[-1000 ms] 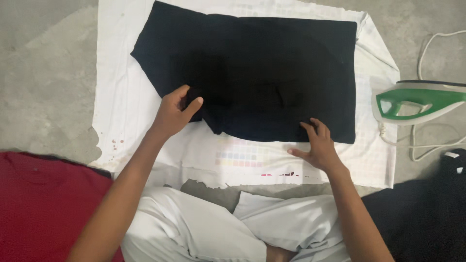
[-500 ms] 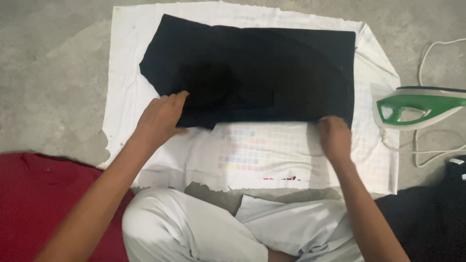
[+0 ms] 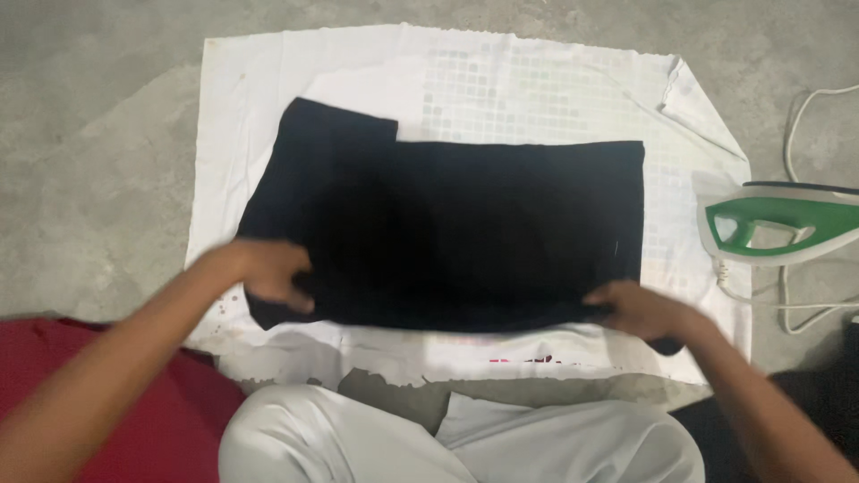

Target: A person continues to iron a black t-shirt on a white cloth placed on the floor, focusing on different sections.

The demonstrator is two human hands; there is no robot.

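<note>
- Black garment (image 3: 465, 233), folded into a broad rectangle, lies flat on the white cloth (image 3: 537, 80) spread over the concrete floor (image 3: 89, 134); an extra flap sticks out at its far left corner.
- It looks like soft, light fabric: limp, with no stiffness of its own, so it should sag and lose its fold if lifted by one point only. Nothing about it seems fragile or slippery; the cloth beneath likely grips it a little.
- Best hold, to my eye, is along the near edge at both lower corners, where the layers stack and can be pinched together, keeping the fold in one piece.
- Left hand (image 3: 273, 273) sits at the near left corner, fingers curled onto the edge of the fabric; it appears to have the corner pinched, though motion blur hides how tightly.
- Right hand (image 3: 640, 309) rests at the near right corner, fingers bent around the fabric's lower edge, seemingly gripping it; the thumb is hard to make out.
- Green and white iron (image 3: 787, 224) stands just off the right edge of the white cloth, apart from the garment, its cord (image 3: 792, 143) looping on the floor behind.
- Red fabric (image 3: 54, 358) lies at the near left, beside the person's white-trousered knees (image 3: 447, 443).
</note>
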